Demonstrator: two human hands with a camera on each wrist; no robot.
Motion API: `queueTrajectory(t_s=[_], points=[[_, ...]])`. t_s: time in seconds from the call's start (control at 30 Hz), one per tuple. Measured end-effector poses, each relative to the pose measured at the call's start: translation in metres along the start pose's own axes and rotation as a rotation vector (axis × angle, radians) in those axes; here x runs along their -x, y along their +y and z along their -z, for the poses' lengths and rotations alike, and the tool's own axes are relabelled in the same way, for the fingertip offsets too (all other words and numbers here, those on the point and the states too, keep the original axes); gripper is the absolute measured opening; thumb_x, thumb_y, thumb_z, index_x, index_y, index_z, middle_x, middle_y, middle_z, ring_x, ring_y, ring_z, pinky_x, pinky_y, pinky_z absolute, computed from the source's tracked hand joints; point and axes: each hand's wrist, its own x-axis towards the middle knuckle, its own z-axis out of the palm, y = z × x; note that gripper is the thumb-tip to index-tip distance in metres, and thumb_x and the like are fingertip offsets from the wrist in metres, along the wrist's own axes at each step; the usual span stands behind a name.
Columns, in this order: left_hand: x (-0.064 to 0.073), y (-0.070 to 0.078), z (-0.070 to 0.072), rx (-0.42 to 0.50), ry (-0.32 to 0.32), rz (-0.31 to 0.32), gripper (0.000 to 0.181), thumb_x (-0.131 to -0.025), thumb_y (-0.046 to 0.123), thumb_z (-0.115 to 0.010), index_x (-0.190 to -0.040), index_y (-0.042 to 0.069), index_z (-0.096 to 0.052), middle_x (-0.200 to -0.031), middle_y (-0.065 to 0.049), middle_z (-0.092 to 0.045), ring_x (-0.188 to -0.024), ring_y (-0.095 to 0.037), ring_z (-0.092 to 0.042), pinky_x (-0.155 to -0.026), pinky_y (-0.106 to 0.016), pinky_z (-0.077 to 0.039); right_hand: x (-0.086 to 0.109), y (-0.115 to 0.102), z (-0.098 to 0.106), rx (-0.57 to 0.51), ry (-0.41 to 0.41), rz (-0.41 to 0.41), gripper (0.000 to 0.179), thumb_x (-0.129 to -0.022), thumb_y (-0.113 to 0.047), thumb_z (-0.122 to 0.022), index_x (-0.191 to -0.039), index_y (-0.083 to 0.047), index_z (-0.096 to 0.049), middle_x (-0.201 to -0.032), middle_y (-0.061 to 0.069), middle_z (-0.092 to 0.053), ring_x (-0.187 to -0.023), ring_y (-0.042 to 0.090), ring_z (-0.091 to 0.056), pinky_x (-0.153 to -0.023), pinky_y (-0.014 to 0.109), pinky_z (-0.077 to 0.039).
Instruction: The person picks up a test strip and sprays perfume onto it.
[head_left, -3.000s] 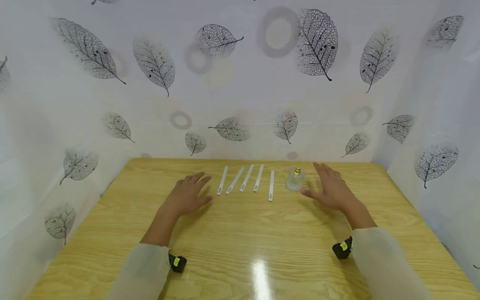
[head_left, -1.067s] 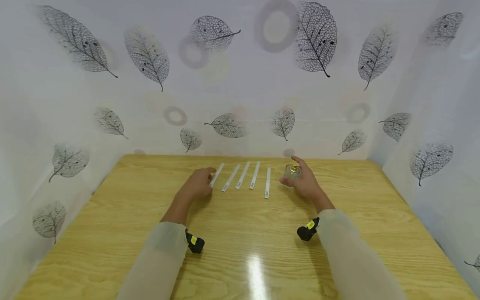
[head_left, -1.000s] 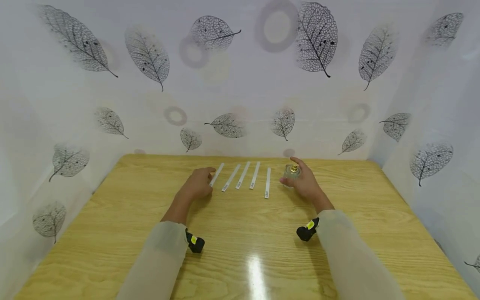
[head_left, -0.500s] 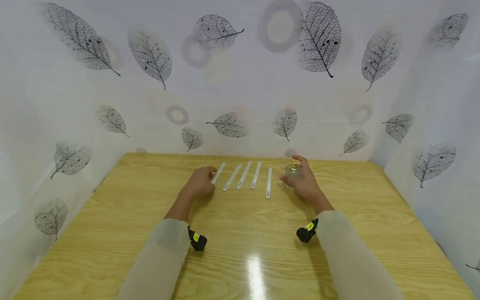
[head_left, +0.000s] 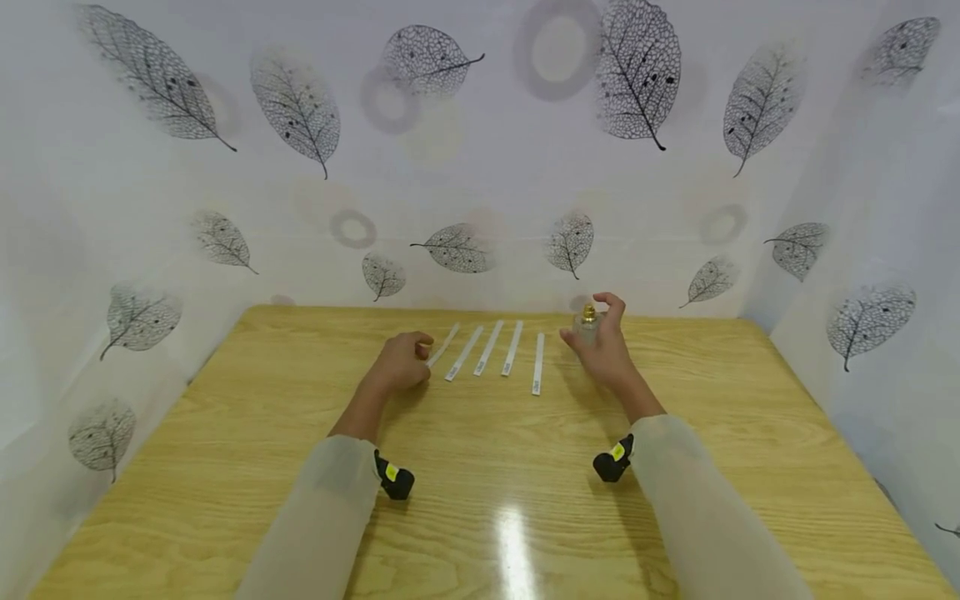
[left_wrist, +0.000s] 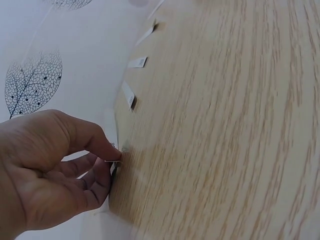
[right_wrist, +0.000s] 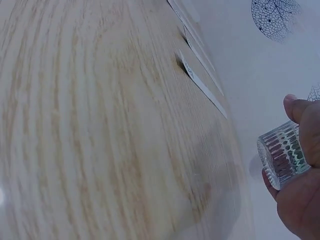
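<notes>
A white paper strip [head_left: 444,344] slants up from the table, its near end pinched between thumb and fingers of my left hand [head_left: 401,362]. In the left wrist view the fingers mostly hide that strip. My right hand [head_left: 609,357] grips a clear glass perfume bottle [head_left: 587,328] with a gold spray top [head_left: 589,312]. The bottle's ribbed base shows off the table in the right wrist view. One finger of the right hand is bent above, near the spray top. Several other white strips, such as one with a small printed end [head_left: 463,354], lie between the hands.
The wood-grain table [head_left: 487,467] runs back to a pale leaf-printed curtain [head_left: 480,192], which also rises at both sides. A black wrist camera [head_left: 393,477] sits at the left sleeve, and another camera [head_left: 612,464] at the right sleeve.
Both hands came inward from lying apart. The left hand took hold of the leftmost strip, whose far end now slants rightward. The right hand grasped the perfume bottle and raised it slightly.
</notes>
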Motion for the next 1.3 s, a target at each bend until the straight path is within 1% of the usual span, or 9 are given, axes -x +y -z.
queueTrajectory(t_s=[0.13, 0.2, 0.3, 0.5, 0.6, 0.7, 0.87, 1.07, 1.3], points=[[0.001, 0.001, 0.001, 0.01, -0.002, 0.008, 0.064, -0.082, -0.006, -0.062, -0.145, 0.0, -0.053, -0.116, -0.015, -0.064, -0.104, -0.03, -0.059, -0.082, -0.037, -0.048, -0.002, -0.002, -0.004, 0.045, -0.004, 0.038, 0.071, -0.103, -0.017, -0.064, -0.149, -0.016, -0.01, -0.131, 0.032, -0.046, -0.108, 0.043, -0.056, -0.089, 0.053, -0.049], [0.001, 0.001, 0.001, 0.005, -0.004, 0.003, 0.061, -0.083, -0.005, -0.062, -0.144, -0.001, -0.054, -0.111, -0.014, -0.064, -0.098, -0.028, -0.058, -0.08, -0.036, -0.049, -0.001, -0.002, -0.005, 0.089, -0.014, 0.07, 0.068, -0.104, -0.016, -0.062, -0.149, -0.014, -0.011, -0.135, 0.034, -0.042, -0.113, 0.045, -0.054, -0.092, 0.056, -0.048], [0.001, 0.001, 0.002, -0.01, 0.005, -0.01, 0.059, -0.084, -0.005, -0.062, -0.142, -0.002, -0.056, -0.108, -0.013, -0.065, -0.094, -0.026, -0.058, -0.078, -0.035, -0.049, 0.0, -0.003, -0.005, 0.154, -0.016, 0.123, 0.067, -0.104, -0.015, -0.061, -0.15, -0.011, -0.012, -0.142, 0.035, -0.034, -0.122, 0.048, -0.048, -0.1, 0.059, -0.044], [0.0, 0.0, 0.002, -0.012, 0.034, -0.016, 0.056, -0.082, -0.006, -0.064, -0.138, -0.002, -0.059, -0.109, -0.016, -0.067, -0.096, -0.028, -0.062, -0.078, -0.035, -0.052, 0.001, -0.005, -0.001, 0.29, 0.009, 0.224, 0.066, -0.103, -0.017, -0.063, -0.151, -0.01, -0.018, -0.143, 0.033, -0.034, -0.118, 0.046, -0.048, -0.1, 0.061, -0.042], [-0.001, -0.002, 0.002, -0.003, 0.042, -0.017, 0.054, -0.083, -0.005, -0.065, -0.137, -0.002, -0.06, -0.109, -0.016, -0.068, -0.097, -0.028, -0.063, -0.079, -0.036, -0.053, 0.001, -0.006, 0.002, 0.359, 0.033, 0.276, 0.063, -0.102, -0.017, -0.065, -0.149, -0.01, -0.024, -0.136, 0.031, -0.038, -0.113, 0.044, -0.048, -0.097, 0.061, -0.043], [-0.001, -0.005, 0.002, 0.007, 0.05, -0.018, 0.052, -0.084, -0.003, -0.067, -0.136, -0.001, -0.061, -0.108, -0.015, -0.069, -0.097, -0.028, -0.064, -0.08, -0.037, -0.054, 0.002, -0.008, 0.005, 0.416, 0.031, 0.307, 0.059, -0.101, -0.016, -0.066, -0.146, -0.006, -0.029, -0.129, 0.03, -0.041, -0.108, 0.042, -0.047, -0.091, 0.058, -0.044], [0.0, -0.007, 0.003, 0.029, 0.062, -0.039, 0.051, -0.087, -0.001, -0.066, -0.138, 0.0, -0.061, -0.112, -0.016, -0.069, -0.098, -0.029, -0.065, -0.079, -0.037, -0.056, 0.002, -0.011, 0.008, 0.514, 0.019, 0.344, 0.054, -0.101, -0.012, -0.066, -0.143, -0.001, -0.035, -0.121, 0.028, -0.045, -0.099, 0.04, -0.044, -0.082, 0.052, -0.04], [0.001, -0.002, 0.005, 0.103, 0.103, -0.074, 0.046, -0.091, 0.002, -0.065, -0.137, 0.001, -0.061, -0.112, -0.018, -0.068, -0.099, -0.032, -0.067, -0.069, -0.034, -0.058, 0.002, -0.009, 0.009, 0.584, 0.034, 0.371, 0.055, -0.099, -0.011, -0.068, -0.142, -0.004, -0.034, -0.119, 0.026, -0.045, -0.098, 0.041, -0.04, -0.08, 0.052, -0.036], [0.004, 0.007, 0.002, 0.154, 0.161, -0.106, 0.037, -0.092, 0.004, -0.064, -0.129, 0.002, -0.067, -0.109, -0.015, -0.07, -0.102, -0.033, -0.067, -0.079, -0.039, -0.057, 0.0, -0.008, 0.009, 0.65, 0.041, 0.419, 0.054, -0.098, -0.011, -0.068, -0.142, -0.005, -0.036, -0.118, 0.024, -0.043, -0.094, 0.04, -0.041, -0.072, 0.049, -0.036]])
